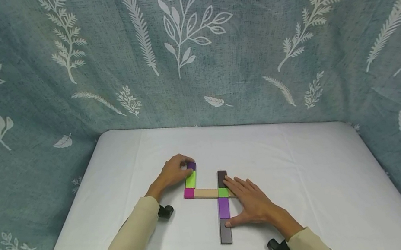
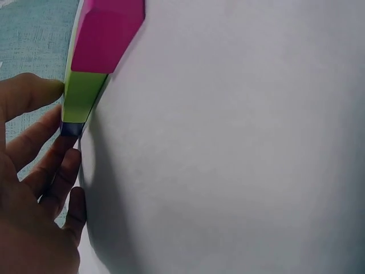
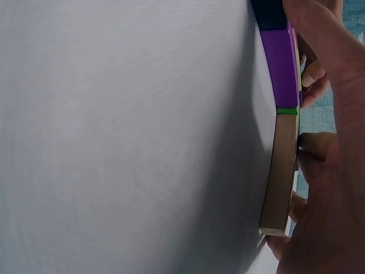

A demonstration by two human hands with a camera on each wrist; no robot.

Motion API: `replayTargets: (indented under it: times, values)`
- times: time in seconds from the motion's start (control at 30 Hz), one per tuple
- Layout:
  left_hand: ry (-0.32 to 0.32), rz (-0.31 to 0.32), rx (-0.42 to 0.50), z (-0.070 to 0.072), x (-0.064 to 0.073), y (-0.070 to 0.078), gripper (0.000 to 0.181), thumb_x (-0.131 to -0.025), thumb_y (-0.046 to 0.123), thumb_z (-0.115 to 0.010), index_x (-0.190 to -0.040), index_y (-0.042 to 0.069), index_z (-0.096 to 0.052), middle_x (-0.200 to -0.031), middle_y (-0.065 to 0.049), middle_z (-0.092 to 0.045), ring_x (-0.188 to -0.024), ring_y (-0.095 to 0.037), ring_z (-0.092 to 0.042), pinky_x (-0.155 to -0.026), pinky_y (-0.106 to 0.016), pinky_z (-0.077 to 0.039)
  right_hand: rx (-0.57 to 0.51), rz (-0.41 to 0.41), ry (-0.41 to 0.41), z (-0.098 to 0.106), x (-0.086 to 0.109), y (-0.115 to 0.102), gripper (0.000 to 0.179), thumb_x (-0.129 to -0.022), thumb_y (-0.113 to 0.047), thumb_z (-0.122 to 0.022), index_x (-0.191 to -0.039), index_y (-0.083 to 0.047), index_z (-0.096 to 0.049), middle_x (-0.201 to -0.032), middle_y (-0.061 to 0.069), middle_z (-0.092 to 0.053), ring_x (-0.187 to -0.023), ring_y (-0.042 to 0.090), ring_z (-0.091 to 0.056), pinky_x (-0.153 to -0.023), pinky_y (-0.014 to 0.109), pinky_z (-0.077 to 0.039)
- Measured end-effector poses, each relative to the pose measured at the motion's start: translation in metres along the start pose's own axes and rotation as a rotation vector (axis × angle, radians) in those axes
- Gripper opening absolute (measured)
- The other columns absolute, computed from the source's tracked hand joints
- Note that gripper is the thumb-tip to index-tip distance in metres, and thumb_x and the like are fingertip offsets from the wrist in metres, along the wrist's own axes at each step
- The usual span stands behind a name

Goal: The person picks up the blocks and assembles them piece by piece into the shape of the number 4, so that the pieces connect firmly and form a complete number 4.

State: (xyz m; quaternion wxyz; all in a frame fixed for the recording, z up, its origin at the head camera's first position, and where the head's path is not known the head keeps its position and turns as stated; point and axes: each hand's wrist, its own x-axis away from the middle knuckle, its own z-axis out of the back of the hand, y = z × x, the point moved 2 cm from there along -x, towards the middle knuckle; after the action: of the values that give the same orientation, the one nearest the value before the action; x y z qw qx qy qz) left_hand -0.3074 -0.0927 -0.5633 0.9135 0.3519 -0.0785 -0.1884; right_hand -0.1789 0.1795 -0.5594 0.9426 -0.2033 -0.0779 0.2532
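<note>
Flat coloured blocks lie joined end to end on the white table. My left hand [image 1: 171, 172] pinches the dark purple block [image 1: 191, 166] at the top of the left column, above a lime block [image 1: 190, 180] and a magenta block [image 1: 189, 193]. A tan wooden block [image 1: 206, 193] links the magenta one to a small green block [image 1: 223, 192]. My right hand [image 1: 254, 204] spreads its fingers along the right column, index at the black block [image 1: 222, 177], thumb at the dark grey block [image 1: 226, 234]. Between them sits a purple block [image 1: 223, 208]. Another wooden block [image 3: 280, 171] is partly hidden under this hand.
The white tabletop [image 1: 310, 169] stretches around the blocks, with a rounded far edge. A teal leaf-patterned cloth [image 1: 251, 47] hangs behind and at both sides. Small black wrist cameras [image 1: 165, 211] stick out beside both sleeves.
</note>
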Motion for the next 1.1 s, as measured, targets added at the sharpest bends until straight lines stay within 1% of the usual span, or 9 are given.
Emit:
replayTargets:
  times: [0.23,0.47,0.7,0.9,1.1]
  values:
    - [0.010,-0.012,0.004,-0.0017,-0.0001,-0.0020,0.036,-0.090,0.020,-0.070,-0.125,0.011,-0.070,-0.120,-0.006,-0.065,-0.109,-0.024,-0.058,-0.098,-0.049,-0.045,0.005,-0.014,-0.012,-0.0003,-0.0002,0.0000,0.129,-0.063,-0.084,-0.073,-0.162,-0.016,-0.026,-0.168,0.000,-0.020,-0.152,0.029,-0.021,-0.121,0.056,-0.012]
    - [0.019,-0.020,0.006,-0.0018,0.0009,-0.0010,0.035,-0.091,0.021,-0.070,-0.125,0.011,-0.071,-0.119,-0.006,-0.065,-0.110,-0.025,-0.058,-0.099,-0.051,-0.043,0.012,-0.008,-0.005,-0.0007,-0.0003,0.0008,0.128,-0.063,-0.083,-0.073,-0.161,-0.016,-0.027,-0.167,0.000,-0.021,-0.152,0.030,-0.022,-0.121,0.057,-0.013]
    - [0.026,-0.004,0.046,-0.0014,0.0036,0.0001,0.036,-0.094,0.023,-0.067,-0.129,0.012,-0.067,-0.124,-0.006,-0.064,-0.114,-0.025,-0.058,-0.103,-0.051,-0.041,-0.006,-0.008,-0.007,-0.0002,-0.0001,-0.0003,0.129,-0.063,-0.083,-0.073,-0.162,-0.016,-0.026,-0.168,0.000,-0.020,-0.153,0.030,-0.020,-0.121,0.056,-0.012]
    - [0.043,-0.004,0.074,-0.0012,0.0058,0.0005,0.037,-0.095,0.021,-0.067,-0.130,0.011,-0.066,-0.125,-0.007,-0.064,-0.115,-0.026,-0.059,-0.101,-0.049,-0.045,-0.023,-0.004,0.013,0.0000,0.0001,-0.0008,0.128,-0.063,-0.082,-0.074,-0.161,-0.015,-0.028,-0.167,0.001,-0.022,-0.152,0.031,-0.022,-0.121,0.057,-0.012]
    - [0.042,0.008,0.089,-0.0015,0.0057,0.0001,0.039,-0.095,0.022,-0.067,-0.132,0.011,-0.065,-0.125,-0.008,-0.064,-0.114,-0.026,-0.058,-0.101,-0.048,-0.045,-0.024,-0.013,0.004,0.0000,0.0002,-0.0009,0.127,-0.063,-0.081,-0.075,-0.161,-0.015,-0.029,-0.167,0.002,-0.022,-0.152,0.031,-0.021,-0.121,0.057,-0.012]
